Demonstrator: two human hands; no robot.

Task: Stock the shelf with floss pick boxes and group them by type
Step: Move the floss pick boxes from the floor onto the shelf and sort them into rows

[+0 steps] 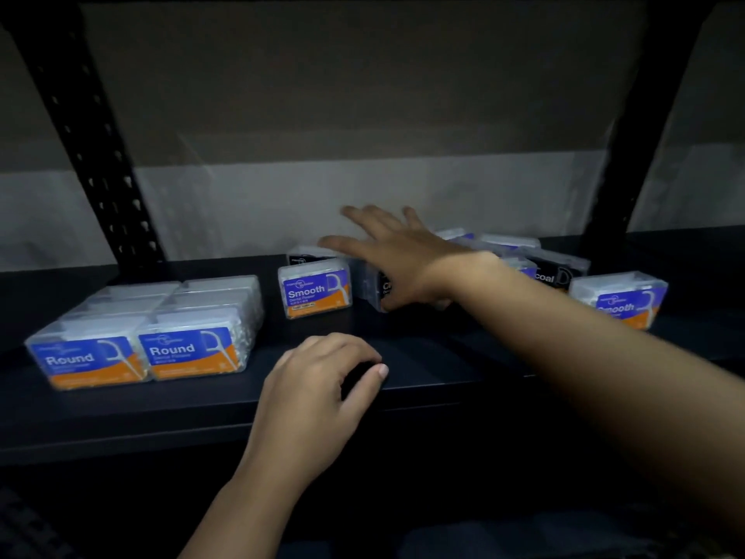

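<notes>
- Head view: a dark shelf (423, 381) carries clear floss pick boxes.
- Two rows of Round boxes (141, 332) stand side by side at the left, blue-and-orange labels facing forward, rows touching each other.
- A Smooth box (315, 291) stands upright near the middle, apart from the Round rows; a dark-labelled box (306, 256) sits just behind it.
- The right hand (397, 252) reaches in over the middle, fingers spread and straight, its palm over a black charcoal box (375, 288) just right of the Smooth box; whether the thumb grips that box I cannot tell.
- Behind the right forearm lies a loose cluster of boxes (524, 256), mixed types, and another Smooth box (621, 296) at far right.
- The left hand (322, 381) hovers at the shelf's front edge, fingers curled, holding nothing.
</notes>
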